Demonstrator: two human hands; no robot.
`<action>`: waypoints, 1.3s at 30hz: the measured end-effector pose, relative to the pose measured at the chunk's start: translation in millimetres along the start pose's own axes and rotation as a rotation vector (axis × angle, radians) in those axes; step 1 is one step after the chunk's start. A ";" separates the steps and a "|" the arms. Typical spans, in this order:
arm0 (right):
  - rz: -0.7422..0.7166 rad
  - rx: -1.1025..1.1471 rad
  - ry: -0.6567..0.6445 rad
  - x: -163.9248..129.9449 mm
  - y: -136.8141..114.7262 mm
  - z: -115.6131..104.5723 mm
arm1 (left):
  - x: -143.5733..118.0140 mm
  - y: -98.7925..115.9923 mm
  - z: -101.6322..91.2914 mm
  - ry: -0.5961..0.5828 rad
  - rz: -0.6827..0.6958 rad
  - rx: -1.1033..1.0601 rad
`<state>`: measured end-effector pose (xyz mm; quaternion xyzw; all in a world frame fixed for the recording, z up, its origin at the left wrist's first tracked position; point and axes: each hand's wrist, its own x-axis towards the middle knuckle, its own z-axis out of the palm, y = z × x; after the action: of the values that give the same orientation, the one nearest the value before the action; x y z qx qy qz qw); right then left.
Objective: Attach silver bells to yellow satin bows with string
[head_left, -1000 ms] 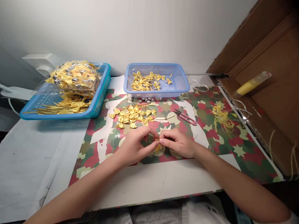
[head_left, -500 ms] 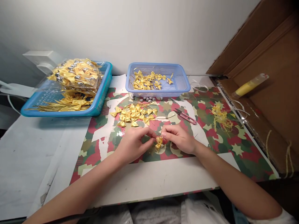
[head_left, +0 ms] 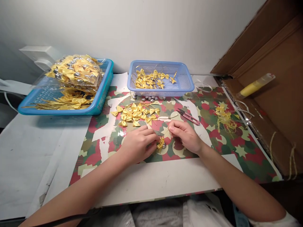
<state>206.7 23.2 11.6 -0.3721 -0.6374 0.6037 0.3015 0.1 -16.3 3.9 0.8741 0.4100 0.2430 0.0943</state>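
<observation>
Here the left hand [head_left: 137,144] pinches a small yellow satin bow [head_left: 161,144] with a silver bead, low over the camouflage-patterned mat [head_left: 213,148] on the bench. The right hand [head_left: 186,136], fingers curled narrow, pinches a thin wire beside the bow. Behind lie a heap of loose yellow bows [head_left: 136,114], pink thread snips [head_left: 188,116] and a pale blue plastic basket [head_left: 183,83]. No writing is readable.

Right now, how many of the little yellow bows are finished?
Done: bagged yellow ribbon bows fill the turquoise plastic basket. In hand: left hand pinches one small yellow bow, right hand beside it. Left: a loose pile of bows on the mat.
</observation>
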 end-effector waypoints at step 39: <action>-0.604 -0.843 0.055 -0.9 -2.9 -8.1 | 9.3 2.8 -2.3 -0.067 -0.367 -0.449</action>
<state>213.7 26.9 15.2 -0.2765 -0.8960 0.1706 0.3028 6.0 -11.1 10.1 0.7499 0.4940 0.2776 0.3413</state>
